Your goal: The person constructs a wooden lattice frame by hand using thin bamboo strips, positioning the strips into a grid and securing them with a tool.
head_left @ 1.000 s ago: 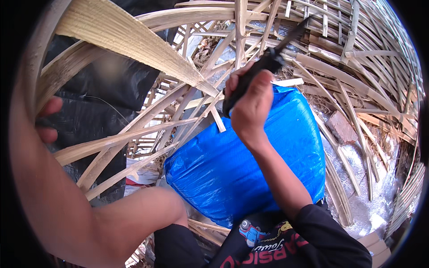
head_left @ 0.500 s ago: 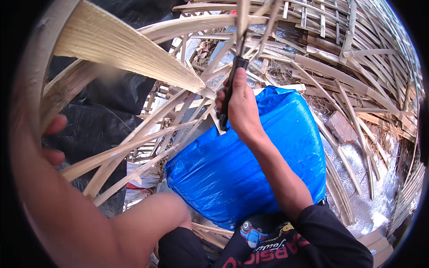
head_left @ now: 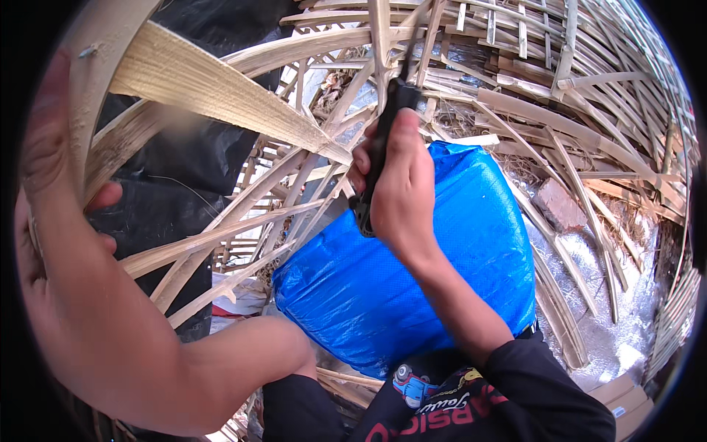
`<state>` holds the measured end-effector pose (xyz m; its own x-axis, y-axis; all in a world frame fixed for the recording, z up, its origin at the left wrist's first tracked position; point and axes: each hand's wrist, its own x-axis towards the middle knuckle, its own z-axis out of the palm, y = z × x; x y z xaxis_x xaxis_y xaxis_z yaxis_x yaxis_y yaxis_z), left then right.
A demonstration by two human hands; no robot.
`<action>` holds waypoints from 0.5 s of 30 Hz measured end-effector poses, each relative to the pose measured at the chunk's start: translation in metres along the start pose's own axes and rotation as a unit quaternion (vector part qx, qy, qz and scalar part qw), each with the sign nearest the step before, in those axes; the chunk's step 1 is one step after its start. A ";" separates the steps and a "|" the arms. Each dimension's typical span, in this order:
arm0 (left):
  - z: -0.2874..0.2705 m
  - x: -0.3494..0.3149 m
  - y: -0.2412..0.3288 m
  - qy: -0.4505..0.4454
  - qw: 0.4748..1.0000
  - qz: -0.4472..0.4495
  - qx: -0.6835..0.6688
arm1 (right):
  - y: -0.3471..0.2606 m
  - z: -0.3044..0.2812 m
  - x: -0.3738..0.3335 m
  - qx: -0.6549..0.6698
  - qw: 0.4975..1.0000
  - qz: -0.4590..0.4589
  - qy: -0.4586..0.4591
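My right hand (head_left: 403,184) is closed round the black handle of a knife (head_left: 383,140), held over my lap. Its thin blade points up and away, close beside an upright bamboo strip (head_left: 379,44). At the far left, my left hand (head_left: 51,158) grips a long pale bamboo strip (head_left: 103,74), its fingertips showing past the strip's edge. A broad flat bamboo piece (head_left: 221,88) slants from the upper left to a narrow end near the knife handle. Blue plastic sheeting (head_left: 449,250) covers my lap beneath the right hand.
Several split bamboo strips (head_left: 213,239) cross at the left and middle. Woven bamboo lattice (head_left: 611,110) lies at the upper right. A brick-like block (head_left: 560,205) rests on silvery sheeting (head_left: 611,346) at the right. Black plastic sheeting (head_left: 177,166) hangs at the left.
My left hand and forearm show more fully at the left edge, and the broad bamboo piece has shifted slightly right. The knife has tilted, its blade leaning farther right.
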<state>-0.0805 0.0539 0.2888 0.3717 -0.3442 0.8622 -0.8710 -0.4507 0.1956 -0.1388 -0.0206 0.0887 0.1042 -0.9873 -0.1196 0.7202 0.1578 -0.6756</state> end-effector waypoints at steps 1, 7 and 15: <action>-0.008 0.003 0.005 0.006 1.000 0.005 0.004 | 0.004 0.006 -0.003 0.003 0.993 -0.117 0.026; 0.000 -0.005 0.015 -0.003 1.000 0.010 -0.025 | 0.011 -0.023 0.026 -0.104 0.994 -0.007 0.028; 0.006 -0.005 0.021 -0.003 0.999 -0.003 -0.040 | 0.013 -0.022 0.024 -0.175 0.983 -0.019 0.050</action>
<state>-0.0986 0.0409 0.2862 0.3786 -0.3467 0.8582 -0.8916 -0.3856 0.2375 -0.1419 -0.0423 0.0603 0.0003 -0.9890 -0.1480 0.4399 0.1331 -0.8881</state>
